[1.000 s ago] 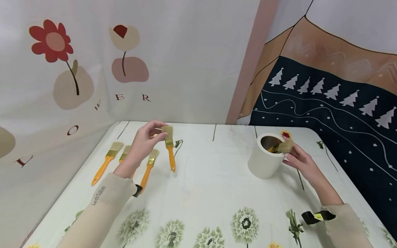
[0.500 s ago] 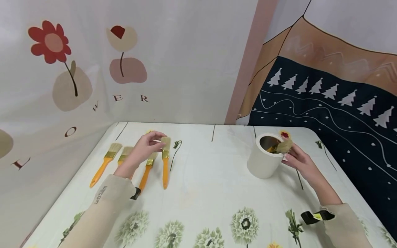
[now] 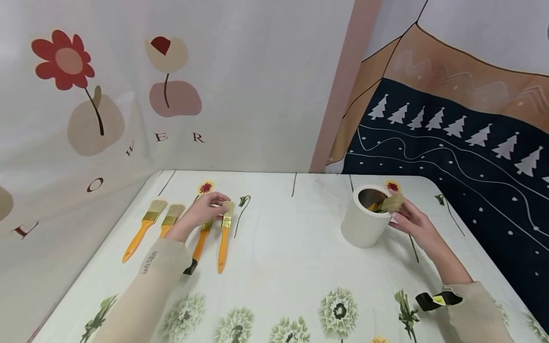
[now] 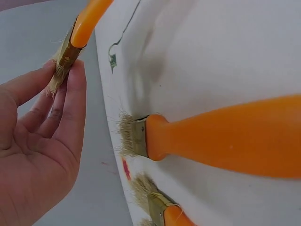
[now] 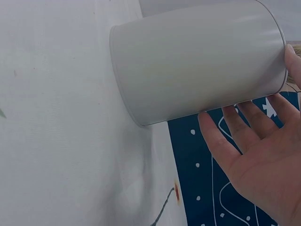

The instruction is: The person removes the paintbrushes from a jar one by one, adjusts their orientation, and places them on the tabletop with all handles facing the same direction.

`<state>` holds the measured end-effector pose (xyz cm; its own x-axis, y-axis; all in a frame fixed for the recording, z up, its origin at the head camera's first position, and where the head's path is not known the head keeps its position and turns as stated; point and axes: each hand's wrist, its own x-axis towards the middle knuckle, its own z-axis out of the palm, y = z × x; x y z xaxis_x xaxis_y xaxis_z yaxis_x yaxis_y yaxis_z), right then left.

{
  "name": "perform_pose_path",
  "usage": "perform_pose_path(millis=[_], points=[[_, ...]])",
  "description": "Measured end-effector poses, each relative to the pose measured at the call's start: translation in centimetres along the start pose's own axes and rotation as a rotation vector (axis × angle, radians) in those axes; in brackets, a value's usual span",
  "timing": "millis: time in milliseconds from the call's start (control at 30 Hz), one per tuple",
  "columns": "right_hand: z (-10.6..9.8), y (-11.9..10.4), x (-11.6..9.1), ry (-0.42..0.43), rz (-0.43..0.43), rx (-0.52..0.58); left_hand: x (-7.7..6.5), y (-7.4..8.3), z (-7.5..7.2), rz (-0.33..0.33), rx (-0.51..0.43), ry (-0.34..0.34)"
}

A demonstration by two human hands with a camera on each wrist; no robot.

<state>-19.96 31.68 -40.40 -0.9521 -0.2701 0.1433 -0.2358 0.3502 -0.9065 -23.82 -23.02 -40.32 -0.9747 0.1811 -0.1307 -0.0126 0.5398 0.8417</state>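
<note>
Between its thumb and fingers, my left hand point(image 3: 201, 213) pinches a paintbrush point(image 3: 223, 245) by its pale bristles. The orange handle points toward the near edge, and the left wrist view shows this brush point(image 4: 87, 26) at the top left. Lying around that hand are more paintbrushes: one at far left point(image 3: 141, 233), one partly behind the wrist point(image 3: 171, 216), and one beside the held brush point(image 3: 199, 245). My right hand point(image 3: 418, 228) holds the side of a white canister point(image 3: 363, 227), its thumb at the rim. A paintbrush point(image 3: 392, 203) leans out over that rim, its handle hidden inside.
A flower-printed white cloth point(image 3: 291, 267) covers the table. Behind the table hangs a pale printed curtain point(image 3: 261, 95), with a dark tree-patterned cloth point(image 3: 463, 166) at the right. Each wrist wears a black strap, the right one point(image 3: 439, 300) showing more fully.
My left hand has come down and nearer with the paintbrush, whose handle has swung toward the front left. The right hand and canister have stayed put.
</note>
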Motion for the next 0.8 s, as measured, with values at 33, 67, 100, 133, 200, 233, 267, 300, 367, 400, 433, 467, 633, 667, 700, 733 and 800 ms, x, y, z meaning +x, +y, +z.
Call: perform_pose_path(millis=[33, 67, 100, 133, 200, 233, 267, 300, 367, 400, 433, 467, 633, 667, 700, 733, 800], points=[[0.0, 0.0, 0.0, 0.001, 0.002, 0.002, 0.1, -0.1, 0.0, 0.003, -0.001, -0.009], [0.0, -0.1, 0.0, 0.002, 0.004, 0.003, 0.2, -0.3, 0.1, 0.001, -0.004, -0.016], [0.0, -0.1, 0.0, 0.002, 0.006, 0.004, 0.3, -0.5, 0.1, 0.003, -0.004, -0.024], [0.1, -0.1, 0.0, 0.002, 0.006, 0.004, 0.4, -0.6, 0.2, 0.005, -0.001, -0.033], [0.1, -0.1, 0.0, 0.001, 0.005, 0.002, 0.6, -0.9, 0.3, 0.006, 0.009, -0.049], [0.1, -0.1, 0.0, 0.001, 0.004, 0.001, 0.7, -1.0, 0.4, 0.002, 0.016, -0.053], [0.1, -0.1, 0.0, 0.001, 0.003, 0.0, 0.9, -1.1, 0.4, -0.006, 0.03, -0.054], [0.1, -0.1, 0.0, 0.001, 0.001, -0.001, 1.0, -1.2, 0.5, -0.012, 0.048, -0.057], [0.0, -0.1, 0.0, 0.001, -0.001, -0.002, 1.2, -1.2, 0.7, -0.038, 0.083, -0.058], [0.0, -0.1, 0.0, 0.001, 0.0, -0.001, 1.3, -1.2, 0.7, -0.05, 0.101, -0.058], [0.0, -0.1, 0.0, 0.002, 0.0, -0.002, 1.4, -1.2, 0.8, -0.062, 0.117, -0.056], [0.0, -0.1, 0.0, 0.002, -0.001, -0.003, 1.5, -1.2, 0.9, -0.072, 0.133, -0.054], [0.0, -0.1, -0.1, 0.001, -0.003, -0.011, 1.7, -1.3, 1.3, -0.088, 0.159, -0.045], [0.0, -0.1, -0.1, 0.0, -0.003, -0.012, 1.7, -1.3, 1.4, -0.085, 0.167, -0.045], [0.0, -0.1, -0.1, 0.0, -0.004, -0.013, 1.7, -1.3, 1.5, -0.088, 0.171, -0.043], [0.1, -0.1, -0.1, 0.0, -0.004, -0.014, 1.7, -1.3, 1.5, -0.088, 0.178, -0.041], [0.0, -0.1, 0.0, 0.0, -0.005, -0.012, 1.6, -1.2, 1.5, -0.086, 0.192, -0.039]])
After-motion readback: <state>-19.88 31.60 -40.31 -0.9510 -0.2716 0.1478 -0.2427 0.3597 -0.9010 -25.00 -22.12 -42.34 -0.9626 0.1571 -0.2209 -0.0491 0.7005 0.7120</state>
